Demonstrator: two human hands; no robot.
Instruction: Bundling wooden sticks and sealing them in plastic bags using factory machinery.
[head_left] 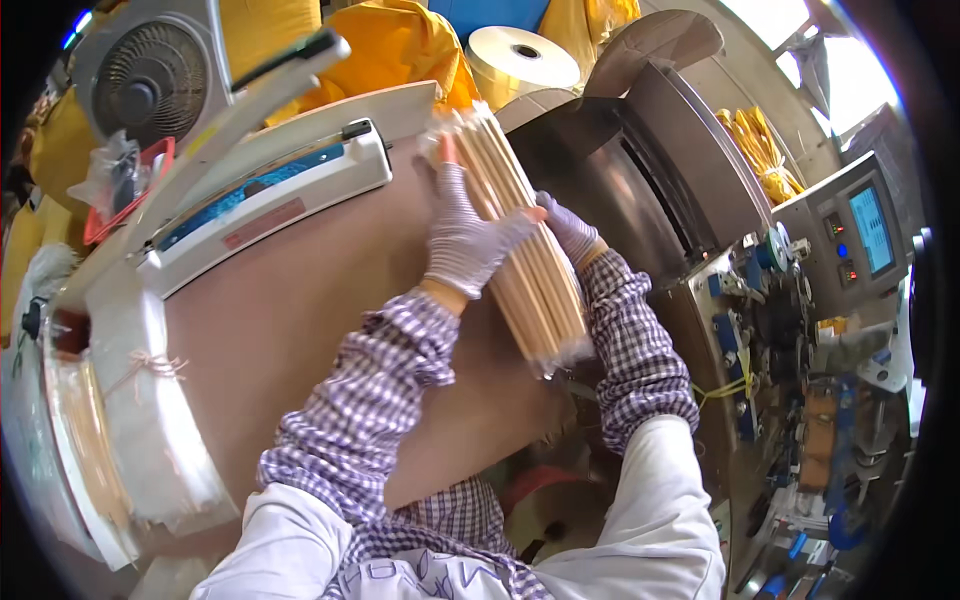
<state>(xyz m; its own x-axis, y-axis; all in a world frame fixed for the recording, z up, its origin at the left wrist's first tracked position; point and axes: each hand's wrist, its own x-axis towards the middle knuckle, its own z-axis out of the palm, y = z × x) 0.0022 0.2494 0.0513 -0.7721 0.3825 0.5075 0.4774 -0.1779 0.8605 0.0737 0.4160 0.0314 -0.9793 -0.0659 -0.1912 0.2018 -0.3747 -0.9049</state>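
Observation:
A long bundle of thin wooden sticks (535,275) in clear plastic is tilted across the middle, its far end to the left. My left hand (468,232), in a striped glove with bare fingertips, grips it from the left, the thumb lying across the top. On the opposite side my right hand (568,228), gloved the same way, closes around the edge; its lower fingers are hidden. Crinkled plastic shows at both ends of the bundle. Beneath it are the brown tabletop and the edge of a dark metal surface.
An impulse sealer (270,205) with a raised arm stands on the brown table (300,330) at left. A grey fan (145,85) and a film roll (522,55) are behind. At right are a metal machine chute (590,150) and a control panel (860,230). More wrapped bundles (150,400) lie far left.

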